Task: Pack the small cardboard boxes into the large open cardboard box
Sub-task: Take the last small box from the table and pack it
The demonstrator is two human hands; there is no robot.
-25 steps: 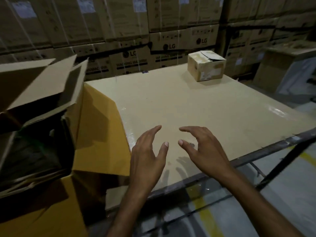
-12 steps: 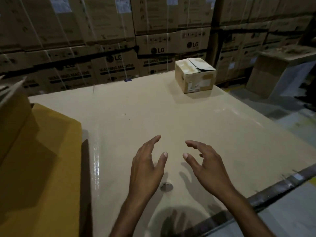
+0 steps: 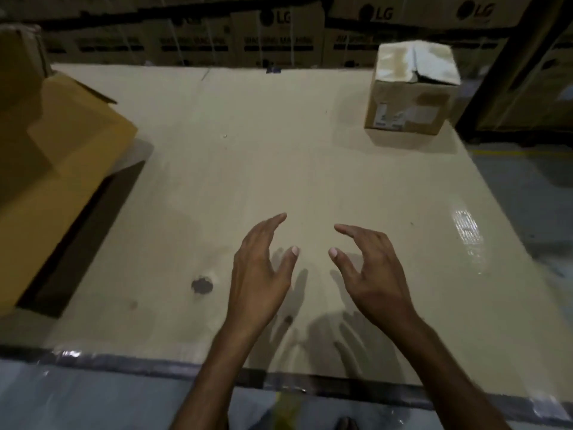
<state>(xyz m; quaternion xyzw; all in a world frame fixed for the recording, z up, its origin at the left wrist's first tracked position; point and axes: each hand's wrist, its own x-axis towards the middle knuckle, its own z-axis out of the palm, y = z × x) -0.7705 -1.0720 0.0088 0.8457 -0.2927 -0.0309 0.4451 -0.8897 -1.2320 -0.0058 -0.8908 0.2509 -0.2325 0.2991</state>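
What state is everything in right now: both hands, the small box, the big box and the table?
left hand: open, fingers relaxed, holding nothing.
right hand: open, fingers loosely bent, holding nothing.
small cardboard box: upright, far right corner, top crumpled, untouched.
large cardboard box: at the left edge, one flap folded out; inside out of view.
table: covered in cardboard, with one dark spot.

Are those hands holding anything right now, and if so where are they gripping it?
Nothing. The left hand and right hand hover open over the table, apart from the small box.
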